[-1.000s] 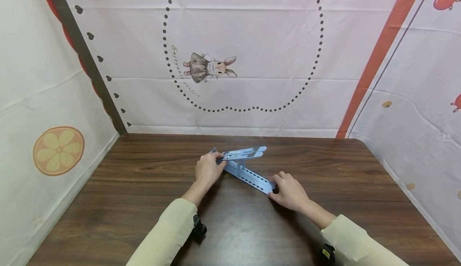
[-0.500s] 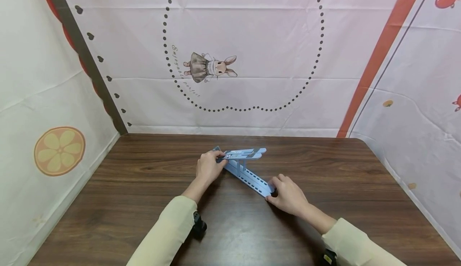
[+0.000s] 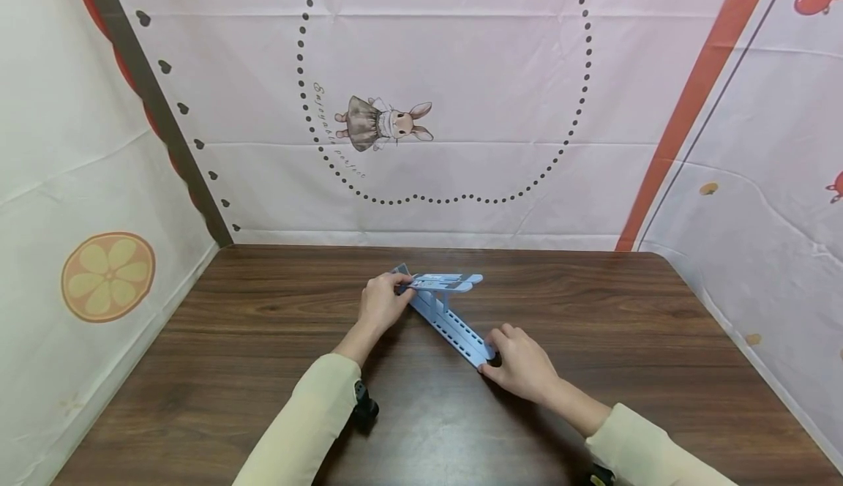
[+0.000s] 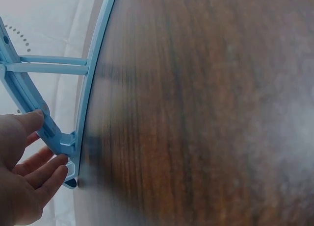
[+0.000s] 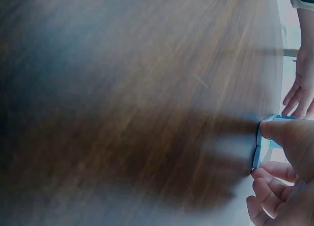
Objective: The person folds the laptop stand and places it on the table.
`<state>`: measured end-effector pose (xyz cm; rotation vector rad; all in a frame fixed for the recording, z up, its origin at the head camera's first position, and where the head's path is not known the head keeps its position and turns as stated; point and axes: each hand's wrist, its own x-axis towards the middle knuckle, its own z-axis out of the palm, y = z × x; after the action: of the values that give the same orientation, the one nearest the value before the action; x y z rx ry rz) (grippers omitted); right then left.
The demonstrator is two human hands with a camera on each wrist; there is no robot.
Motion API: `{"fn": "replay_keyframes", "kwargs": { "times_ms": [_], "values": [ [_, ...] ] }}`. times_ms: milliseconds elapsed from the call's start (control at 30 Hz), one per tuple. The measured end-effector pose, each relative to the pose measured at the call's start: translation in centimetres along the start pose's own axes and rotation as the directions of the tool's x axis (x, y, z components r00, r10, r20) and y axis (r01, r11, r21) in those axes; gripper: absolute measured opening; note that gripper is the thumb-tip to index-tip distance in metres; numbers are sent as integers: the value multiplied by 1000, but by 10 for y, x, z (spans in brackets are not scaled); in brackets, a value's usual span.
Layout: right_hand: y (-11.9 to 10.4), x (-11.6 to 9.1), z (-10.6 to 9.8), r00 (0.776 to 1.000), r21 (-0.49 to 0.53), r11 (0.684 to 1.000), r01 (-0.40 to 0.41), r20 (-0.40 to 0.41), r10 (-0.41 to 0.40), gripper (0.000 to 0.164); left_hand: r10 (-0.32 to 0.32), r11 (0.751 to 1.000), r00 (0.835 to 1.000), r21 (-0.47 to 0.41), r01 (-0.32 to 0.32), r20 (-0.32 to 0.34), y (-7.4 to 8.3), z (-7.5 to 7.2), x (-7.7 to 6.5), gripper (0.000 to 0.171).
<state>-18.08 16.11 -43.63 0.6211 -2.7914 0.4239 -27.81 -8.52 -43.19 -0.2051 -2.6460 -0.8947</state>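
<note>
A light blue folding laptop stand (image 3: 459,334) stands on the table, its slotted base running diagonally and its upper arms raised on short struts. At the far left end, near the hinge, my left hand (image 3: 382,301) holds the stand between thumb and fingers. In the left wrist view the thumb lies on the raised arm (image 4: 29,91) and the fingertips are under it, by the hinge. My right hand (image 3: 523,364) pinches the near right end of the base. The right wrist view shows the thumb and fingers on either side of that end (image 5: 256,150).
The brown wooden table (image 3: 276,369) has a glossy reflection near its front. Printed cloth hangs (image 3: 461,105) behind it and along both sides. Each wrist wears a small black camera (image 3: 364,407) by the sleeve cuff.
The stand has turned slightly: its near end has swung left and toward me with my right hand. The raised arms now look more level. My left hand stays nearly in place.
</note>
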Motion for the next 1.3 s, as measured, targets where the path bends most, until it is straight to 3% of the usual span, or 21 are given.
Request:
{"fn": "replay_keyframes", "kwargs": {
  "times_ms": [700, 1033, 1300],
  "values": [
    [-22, -2, 2, 999, -68, 997, 48, 1, -48, 36, -13, 1000, 1000, 2, 13, 28, 3, 5, 7, 23],
    [-17, -2, 2, 994, -65, 992, 112, -2, -113, 33, -18, 999, 998, 52, 15, 54, 7, 2, 3, 27],
    [-5, -4, -1, 976, -30, 977, 213, -29, -214, 22, 20, 998, 999, 55, -18, -31, 18, -2, -5, 19]
  ]
}}
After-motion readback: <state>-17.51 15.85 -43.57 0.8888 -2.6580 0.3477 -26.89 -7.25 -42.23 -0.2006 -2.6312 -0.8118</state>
